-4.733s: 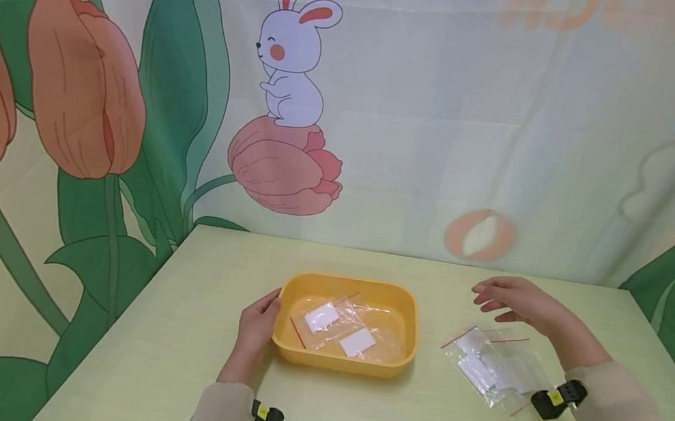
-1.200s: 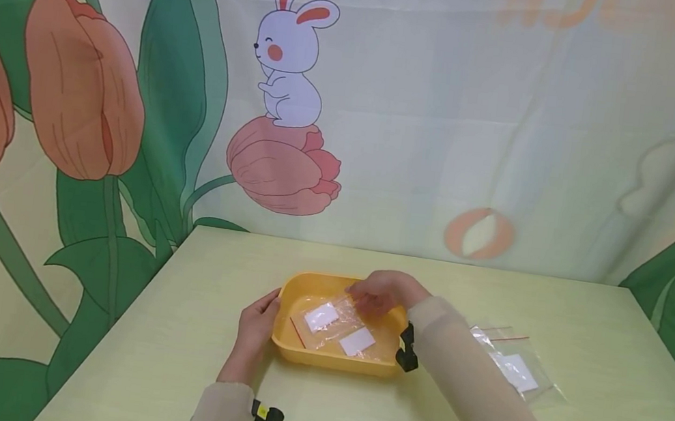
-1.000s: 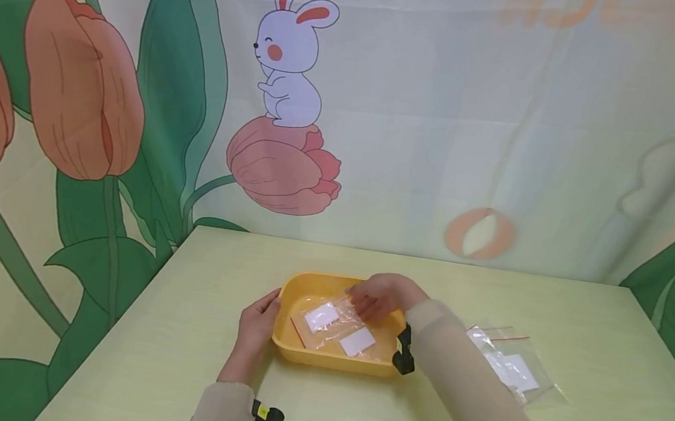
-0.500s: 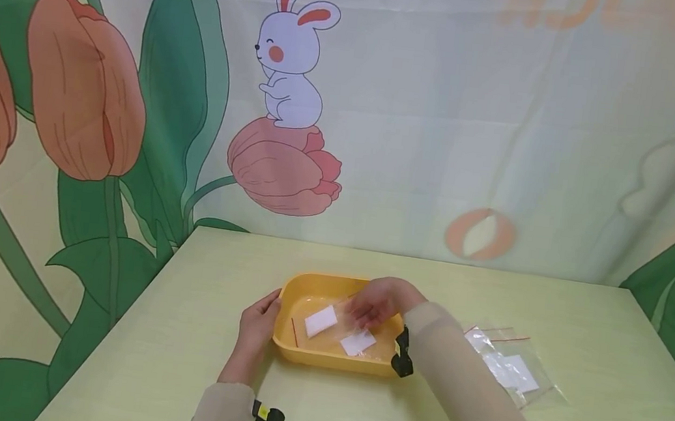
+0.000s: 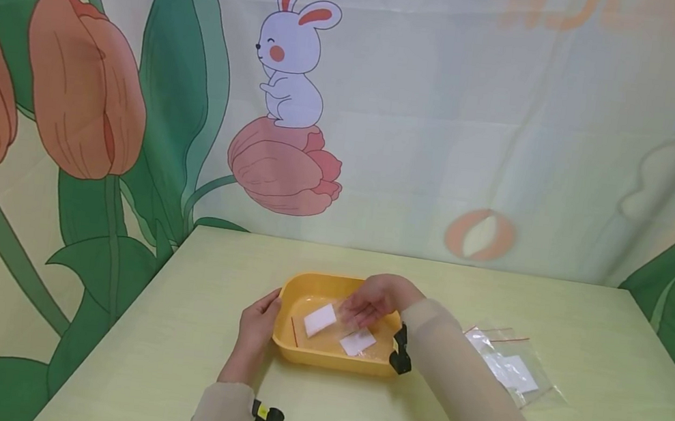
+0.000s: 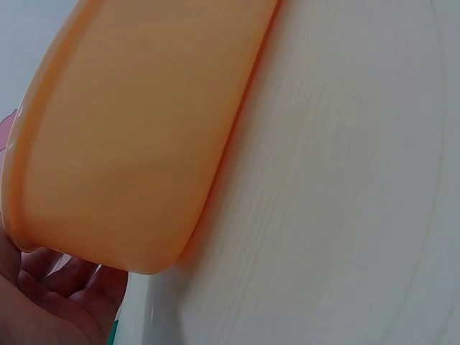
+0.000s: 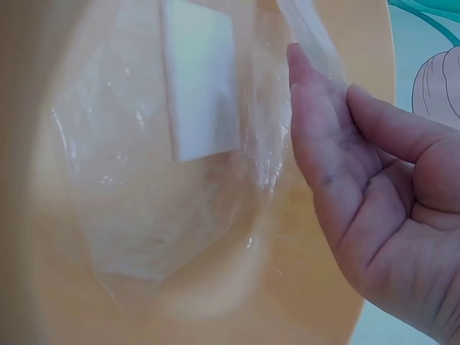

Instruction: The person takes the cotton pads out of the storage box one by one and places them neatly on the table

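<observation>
A yellow plastic tray (image 5: pixel 334 361) sits on the table, and my left hand (image 5: pixel 258 322) grips its left end, with the thumb at the rim. In the left wrist view the fingers (image 6: pixel 93 287) reach under that rim. My right hand (image 5: pixel 374 303) is inside the tray, its thumb and fingertips pinching the edge of a clear zip bag (image 7: pixel 313 32). That bag holds a white card (image 5: pixel 320 320) and has a red seal line at its left. Below the right hand lies a second clear bag with a white card (image 5: pixel 357 342); the right wrist view shows its crinkled plastic (image 7: pixel 136 215).
Several more clear zip bags (image 5: pixel 514 373) with white cards and red seal lines lie overlapping right of the tray, partly behind the right sleeve (image 5: pixel 462 374). A printed curtain (image 5: pixel 406 142) hangs behind the pale table (image 5: pixel 155 356).
My right hand has moved from above the bags at the right into the tray. There it has taken hold of one zip bag, which has shifted slightly. The left hand stays on the tray.
</observation>
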{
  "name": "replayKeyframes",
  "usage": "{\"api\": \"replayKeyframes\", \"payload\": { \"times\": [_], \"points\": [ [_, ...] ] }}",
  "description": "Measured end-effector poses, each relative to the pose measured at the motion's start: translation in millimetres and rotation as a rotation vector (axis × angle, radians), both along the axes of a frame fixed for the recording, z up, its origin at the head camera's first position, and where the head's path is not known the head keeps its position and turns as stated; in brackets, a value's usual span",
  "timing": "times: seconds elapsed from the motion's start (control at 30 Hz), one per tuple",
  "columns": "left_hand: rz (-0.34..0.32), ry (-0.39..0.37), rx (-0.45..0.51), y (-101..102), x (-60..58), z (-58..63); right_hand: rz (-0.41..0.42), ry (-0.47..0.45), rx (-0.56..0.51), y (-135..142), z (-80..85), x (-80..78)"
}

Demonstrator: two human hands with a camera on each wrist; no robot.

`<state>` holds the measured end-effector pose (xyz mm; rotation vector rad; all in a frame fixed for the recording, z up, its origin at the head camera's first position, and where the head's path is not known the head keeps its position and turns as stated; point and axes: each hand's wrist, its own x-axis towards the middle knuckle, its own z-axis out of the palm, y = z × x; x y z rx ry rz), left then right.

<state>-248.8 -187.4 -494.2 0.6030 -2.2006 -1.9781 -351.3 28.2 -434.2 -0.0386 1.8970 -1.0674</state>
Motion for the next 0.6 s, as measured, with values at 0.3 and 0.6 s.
{"api": "replayKeyframes", "payload": {
  "times": [0.3,0.6],
  "points": [
    [-0.007,-0.014,0.012,0.1,-3.4,1.5,-0.021,-0.023,-0.031,2.9,1.0,-3.3],
    [-0.013,-0.008,0.022,-0.8,-3.4,-0.5,-0.013,0.003,-0.049,5.4,0.3,-7.1]
  ]
}}
